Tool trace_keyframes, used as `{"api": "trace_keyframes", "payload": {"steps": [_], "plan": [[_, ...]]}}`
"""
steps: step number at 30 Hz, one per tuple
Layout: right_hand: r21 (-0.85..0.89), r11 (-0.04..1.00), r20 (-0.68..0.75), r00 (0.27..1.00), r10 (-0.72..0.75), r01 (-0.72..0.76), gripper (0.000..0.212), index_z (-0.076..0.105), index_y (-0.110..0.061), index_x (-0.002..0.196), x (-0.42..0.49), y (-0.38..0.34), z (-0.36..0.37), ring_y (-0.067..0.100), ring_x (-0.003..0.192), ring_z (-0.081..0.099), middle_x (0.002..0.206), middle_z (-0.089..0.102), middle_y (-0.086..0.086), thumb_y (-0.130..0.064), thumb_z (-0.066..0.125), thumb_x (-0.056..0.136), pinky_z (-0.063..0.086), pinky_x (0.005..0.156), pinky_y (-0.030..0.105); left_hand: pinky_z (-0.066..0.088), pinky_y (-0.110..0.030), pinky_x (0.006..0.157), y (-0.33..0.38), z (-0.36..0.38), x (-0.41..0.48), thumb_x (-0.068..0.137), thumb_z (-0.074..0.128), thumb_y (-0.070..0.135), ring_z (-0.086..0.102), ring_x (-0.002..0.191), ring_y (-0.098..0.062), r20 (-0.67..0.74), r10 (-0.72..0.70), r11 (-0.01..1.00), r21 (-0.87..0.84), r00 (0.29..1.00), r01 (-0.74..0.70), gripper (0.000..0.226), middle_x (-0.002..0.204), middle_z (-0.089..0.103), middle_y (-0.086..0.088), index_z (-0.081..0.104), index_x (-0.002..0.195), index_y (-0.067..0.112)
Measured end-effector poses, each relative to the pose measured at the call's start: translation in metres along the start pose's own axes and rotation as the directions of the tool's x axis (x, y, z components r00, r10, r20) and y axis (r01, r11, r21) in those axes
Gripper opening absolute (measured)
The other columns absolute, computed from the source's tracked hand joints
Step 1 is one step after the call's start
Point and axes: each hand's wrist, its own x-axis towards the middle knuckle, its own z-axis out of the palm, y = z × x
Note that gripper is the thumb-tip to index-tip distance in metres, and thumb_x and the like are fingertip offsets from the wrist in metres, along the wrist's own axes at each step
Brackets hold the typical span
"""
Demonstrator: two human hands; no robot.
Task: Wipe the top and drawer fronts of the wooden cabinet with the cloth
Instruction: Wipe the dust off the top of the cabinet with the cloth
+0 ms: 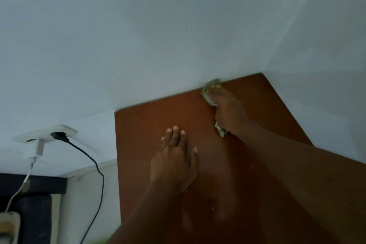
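On cabinet top (150, 125): one cloth (210, 86) clamped in right hand (229, 113) fingers; left hand (174, 162) fingers straight.

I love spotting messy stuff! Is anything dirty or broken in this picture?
Yes, two things. Tiny pale crumbs are scattered on the near part of the cabinet top, away from the cloth in the right hand. And a thin dark crack runs down the white wall above the cabinet.
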Motion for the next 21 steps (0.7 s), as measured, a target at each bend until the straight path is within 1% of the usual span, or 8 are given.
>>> {"api": "trace_keyframes", "payload": {"steps": [3, 6, 8, 11, 14, 17, 21], "plan": [[0.037, 0.993, 0.086, 0.989, -0.117, 0.114, 0.069, 0.057, -0.009, 0.134, -0.020, -0.010, 0.009, 0.026, 0.141, 0.037, 0.147, 0.046, 0.013, 0.012, 0.057, 0.068, 0.024, 0.119, 0.037, 0.011, -0.033, 0.125, -0.004, -0.001, -0.001, 0.101, 0.030, 0.046, 0.009, 0.155, -0.018, 0.013, 0.018, 0.999, -0.034, 1.000, -0.018, 0.064, 0.167, 0.017, -0.004, 0.027, 0.158, 0.018], [0.036, 0.985, 0.130, 0.976, -0.174, 0.170, 0.065, 0.057, -0.012, 0.135, -0.048, -0.017, 0.009, 0.023, 0.142, 0.036, 0.148, 0.046, 0.009, 0.010, 0.051, 0.074, 0.023, 0.120, 0.044, 0.010, -0.034, 0.125, -0.008, -0.003, -0.001, 0.101, 0.031, 0.039, 0.007, 0.155, -0.017, 0.028, 0.028, 0.999, -0.034, 0.999, -0.028, 0.062, 0.168, 0.013, -0.002, 0.023, 0.159, 0.019], [0.032, 0.980, 0.149, 0.969, -0.199, 0.197, 0.067, 0.055, -0.013, 0.136, -0.067, -0.021, 0.009, 0.021, 0.143, 0.034, 0.150, 0.045, 0.007, 0.015, 0.052, 0.076, 0.022, 0.121, 0.045, 0.009, -0.035, 0.125, -0.008, -0.003, -0.001, 0.102, 0.028, 0.037, 0.003, 0.155, -0.018, 0.064, 0.033, 0.999, -0.028, 0.997, -0.031, 0.062, 0.169, 0.007, -0.002, 0.017, 0.160, 0.018], [0.018, 0.966, 0.130, 0.957, -0.259, 0.259, 0.068, 0.056, -0.012, 0.136, -0.094, -0.024, 0.008, 0.021, 0.143, 0.036, 0.149, 0.046, 0.007, 0.018, 0.054, 0.074, 0.024, 0.120, 0.045, 0.007, -0.037, 0.126, -0.008, -0.004, -0.008, 0.104, 0.024, 0.038, -0.003, 0.155, -0.019, 0.103, 0.036, 0.999, 0.001, 0.994, -0.036, 0.062, 0.169, -0.002, -0.003, 0.008, 0.161, 0.017], [0.016, 0.956, 0.124, 0.948, -0.292, 0.292, 0.067, 0.057, -0.010, 0.134, -0.115, -0.028, 0.007, 0.021, 0.142, 0.036, 0.147, 0.048, 0.008, 0.018, 0.053, 0.074, 0.025, 0.119, 0.045, 0.004, -0.035, 0.125, -0.008, 0.001, -0.031, 0.105, 0.022, 0.038, -0.005, 0.155, -0.018, 0.082, 0.033, 0.999, 0.017, 0.996, -0.034, 0.062, 0.169, -0.002, -0.004, 0.007, 0.161, 0.016], [0.020, 0.947, 0.132, 0.938, -0.320, 0.321, 0.066, 0.058, -0.011, 0.134, -0.140, -0.032, 0.008, 0.019, 0.142, 0.035, 0.147, 0.048, 0.007, 0.018, 0.054, 0.075, 0.028, 0.118, 0.046, 0.002, -0.035, 0.125, -0.006, 0.007, -0.065, 0.106, 0.019, 0.038, -0.007, 0.155, -0.018, 0.107, 0.027, 0.999, 0.028, 0.994, -0.030, 0.062, 0.169, -0.004, -0.003, 0.004, 0.161, 0.016], [0.063, 0.932, 0.168, 0.917, -0.363, 0.357, 0.064, 0.057, -0.011, 0.134, -0.187, -0.035, 0.005, 0.017, 0.143, 0.033, 0.148, 0.047, 0.006, 0.018, 0.054, 0.077, 0.025, 0.120, 0.044, 0.002, -0.036, 0.126, 0.001, 0.021, -0.108, 0.106, 0.018, 0.040, -0.008, 0.155, -0.017, 0.110, 0.000, 1.000, 0.002, 0.994, 0.000, 0.062, 0.169, -0.006, -0.003, 0.003, 0.161, 0.017]]}}
